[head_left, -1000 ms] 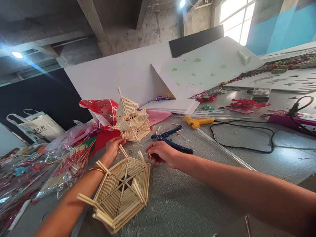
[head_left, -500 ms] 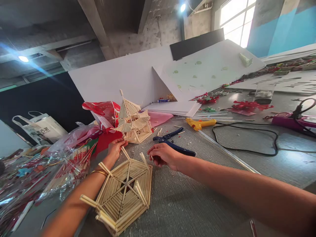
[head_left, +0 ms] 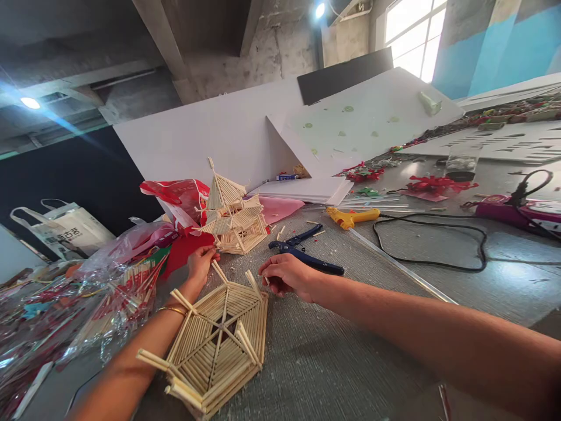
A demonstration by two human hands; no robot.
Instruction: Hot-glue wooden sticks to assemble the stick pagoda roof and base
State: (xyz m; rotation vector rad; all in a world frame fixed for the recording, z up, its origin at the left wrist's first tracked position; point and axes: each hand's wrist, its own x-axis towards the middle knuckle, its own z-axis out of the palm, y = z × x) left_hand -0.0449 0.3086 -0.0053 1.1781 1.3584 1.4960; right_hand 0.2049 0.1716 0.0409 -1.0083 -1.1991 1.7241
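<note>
A flat hexagonal frame of pale wooden sticks (head_left: 217, 345) lies on the grey table in front of me. My left hand (head_left: 200, 262) rests at its far corner, fingers curled round a protruding stick end. My right hand (head_left: 284, 275) hovers just right of the frame's far edge, fingers pinched on a short stick piece. Behind the hands stands a small tiered tower of the same sticks (head_left: 232, 213). Blue-handled cutters (head_left: 302, 251) lie just beyond my right hand.
A yellow glue gun (head_left: 350, 217) with a black cord (head_left: 438, 245) lies farther right, with a clear glue stick (head_left: 394, 263) beside it. Plastic bags of sticks (head_left: 109, 292) crowd the left. White foam boards (head_left: 307, 140) and red paper scraps (head_left: 433, 186) sit at the back.
Both hands stay in nearly the same spots by the hexagonal frame; only the view has shifted slightly.
</note>
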